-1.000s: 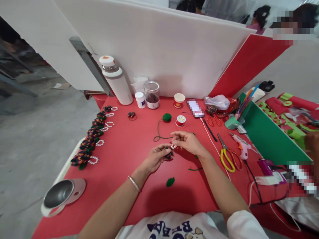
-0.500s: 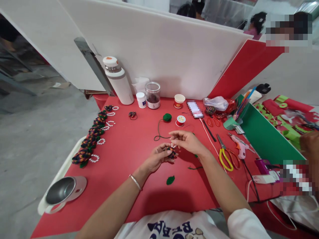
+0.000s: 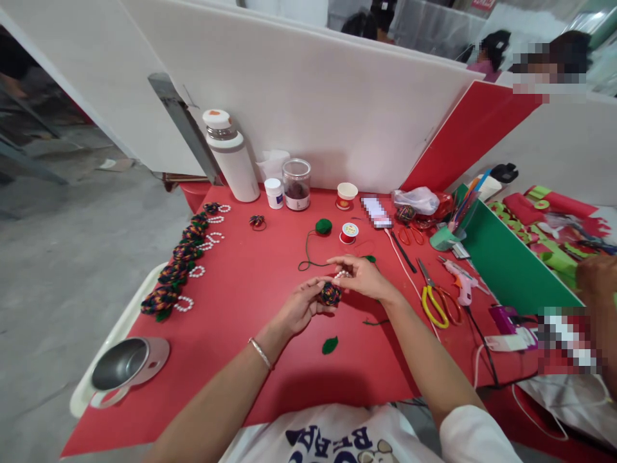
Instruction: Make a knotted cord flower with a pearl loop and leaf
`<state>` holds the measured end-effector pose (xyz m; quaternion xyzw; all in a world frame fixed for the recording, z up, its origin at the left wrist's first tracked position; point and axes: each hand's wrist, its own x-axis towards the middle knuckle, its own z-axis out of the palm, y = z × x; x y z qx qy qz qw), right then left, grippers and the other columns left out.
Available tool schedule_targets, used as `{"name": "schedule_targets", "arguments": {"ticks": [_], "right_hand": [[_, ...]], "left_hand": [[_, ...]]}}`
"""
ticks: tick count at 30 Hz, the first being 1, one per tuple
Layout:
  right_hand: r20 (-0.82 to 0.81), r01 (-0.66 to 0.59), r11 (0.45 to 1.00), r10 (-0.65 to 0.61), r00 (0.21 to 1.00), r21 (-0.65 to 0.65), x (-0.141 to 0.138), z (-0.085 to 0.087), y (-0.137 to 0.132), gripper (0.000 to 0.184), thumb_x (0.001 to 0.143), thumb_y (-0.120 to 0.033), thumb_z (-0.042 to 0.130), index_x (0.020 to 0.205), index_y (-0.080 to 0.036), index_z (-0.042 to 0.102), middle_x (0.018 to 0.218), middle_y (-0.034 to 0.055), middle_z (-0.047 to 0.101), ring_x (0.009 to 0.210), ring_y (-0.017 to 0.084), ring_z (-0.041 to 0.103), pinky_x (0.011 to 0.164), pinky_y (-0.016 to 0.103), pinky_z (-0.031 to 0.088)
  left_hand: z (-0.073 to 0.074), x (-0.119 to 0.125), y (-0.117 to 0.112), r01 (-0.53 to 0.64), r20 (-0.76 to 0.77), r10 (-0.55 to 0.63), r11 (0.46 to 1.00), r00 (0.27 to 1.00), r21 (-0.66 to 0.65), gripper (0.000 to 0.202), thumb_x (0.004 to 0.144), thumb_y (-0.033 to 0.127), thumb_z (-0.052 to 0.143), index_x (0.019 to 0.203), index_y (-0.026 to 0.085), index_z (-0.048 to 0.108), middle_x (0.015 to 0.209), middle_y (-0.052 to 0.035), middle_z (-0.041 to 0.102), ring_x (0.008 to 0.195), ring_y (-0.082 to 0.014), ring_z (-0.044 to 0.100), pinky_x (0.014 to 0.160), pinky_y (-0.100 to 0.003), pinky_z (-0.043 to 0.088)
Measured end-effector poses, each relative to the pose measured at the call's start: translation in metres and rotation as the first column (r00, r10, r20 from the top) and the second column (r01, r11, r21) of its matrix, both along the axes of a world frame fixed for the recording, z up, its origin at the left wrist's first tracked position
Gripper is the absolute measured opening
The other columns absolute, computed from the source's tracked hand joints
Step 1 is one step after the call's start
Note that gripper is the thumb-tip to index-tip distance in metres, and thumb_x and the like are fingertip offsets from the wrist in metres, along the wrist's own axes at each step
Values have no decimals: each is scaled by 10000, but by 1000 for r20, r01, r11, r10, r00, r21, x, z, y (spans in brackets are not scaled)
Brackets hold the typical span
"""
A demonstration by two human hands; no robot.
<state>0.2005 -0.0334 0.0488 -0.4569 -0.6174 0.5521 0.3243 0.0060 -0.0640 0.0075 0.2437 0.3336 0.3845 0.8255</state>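
Between the thumb and fingers of my left hand (image 3: 306, 302) is a multicoloured yarn flower (image 3: 331, 294), dark with orange and red strands. My right hand (image 3: 364, 276) is closed on a loop of white pearl beads (image 3: 342, 274) at the flower's upper right. A green leaf (image 3: 330, 345) lies on the table just below my hands, and another green leaf (image 3: 369, 259) shows beyond my right hand. Past my fingers sit a green yarn ball (image 3: 323, 226) with a loose strand and a red thread spool (image 3: 349, 233).
Along the left edge runs a row of yarn flowers with pearl loops (image 3: 176, 273). A steel mug (image 3: 157, 357) stands near the front left. Scissors (image 3: 436, 305) and a pink glue gun (image 3: 463, 283) lie at right, beside a green-walled box (image 3: 511, 251). A thermos (image 3: 234, 164) stands at the back.
The flower has turned to show its round face. My right hand has drawn the pearl loop slightly to the right, away from the flower's middle.
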Motion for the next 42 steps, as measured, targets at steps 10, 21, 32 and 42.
{"name": "schedule_targets", "arguments": {"ticks": [10, 21, 32, 42], "right_hand": [[-76, 228, 966, -220, 973, 118, -8, -23, -5, 445, 778, -327, 729, 1206, -227, 660, 1239, 86, 641, 1117, 198, 625, 871, 303, 551], [-10, 336, 942, -336, 942, 2, -25, -31, -32, 284, 868, -458, 643, 898, -191, 736, 775, 23, 712, 600, 130, 614, 575, 248, 505], [-173, 297, 939, -326, 930, -172, -22, -39, -34, 386, 906, -546, 577, 964, -183, 694, 683, -21, 617, 445, 71, 504, 413, 197, 427], [-296, 255, 935, -323, 899, -248, -24, -41, -36, 355, 816, -509, 714, 964, -186, 707, 787, -5, 672, 476, 62, 525, 406, 183, 432]], "left_hand": [[0, 0, 2, -148, 57, 157, 980, 986, -133, 101, 847, 132, 657, 922, 101, 718, 963, -110, 742, 879, -197, 716, 853, -364, 614], [-1, -3, -2, -114, -58, 109, 990, 992, -79, 381, 700, 336, 872, 974, 97, 758, 924, -98, 748, 727, -171, 704, 698, -302, 620], [3, 1, -2, -151, -119, 151, 989, 981, 8, 436, 664, 410, 884, 941, 99, 756, 789, -72, 724, 615, -139, 657, 501, -216, 527], [0, 1, -5, -162, -129, 168, 985, 977, 51, 388, 575, 249, 937, 885, 132, 734, 742, -27, 722, 577, -128, 660, 546, -234, 558]]}}
